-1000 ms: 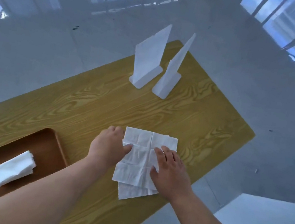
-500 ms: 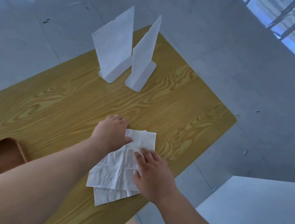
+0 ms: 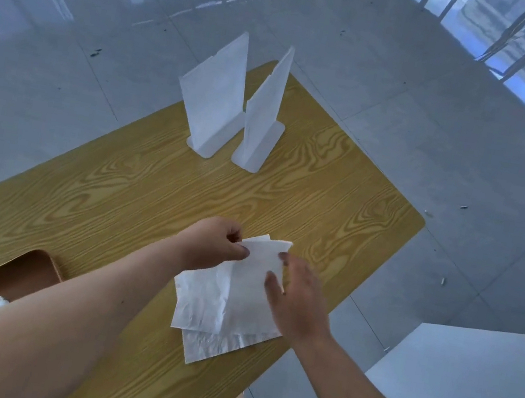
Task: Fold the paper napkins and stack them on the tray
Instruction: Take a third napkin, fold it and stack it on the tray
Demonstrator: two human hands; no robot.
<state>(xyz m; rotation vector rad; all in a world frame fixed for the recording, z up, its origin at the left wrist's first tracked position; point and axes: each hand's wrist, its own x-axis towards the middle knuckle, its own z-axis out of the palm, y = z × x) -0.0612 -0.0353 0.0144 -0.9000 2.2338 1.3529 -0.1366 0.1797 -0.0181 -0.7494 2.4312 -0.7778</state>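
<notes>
Folding a paper napkin (image 3: 230, 297) on the wood-grain tabletop (image 3: 138, 185).

Left hand (image 3: 211, 246) with grip pinched on the napkin's raised far edge; right hand (image 3: 298, 295) released, fingers spread flat on it. Second napkin (image 3: 212, 346) beneath. Brown tray (image 3: 15, 275) at left.

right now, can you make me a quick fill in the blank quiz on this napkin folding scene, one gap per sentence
1. The left hand pinches the far edge of the top napkin between thumb and ____.
2. The brown tray sits at the near ____ side of the wooden table.
3. ____ white upright stands are at the table's far end.
4. A second napkin lies ____ the top one.

Missing words: fingers; left; two; under
</notes>
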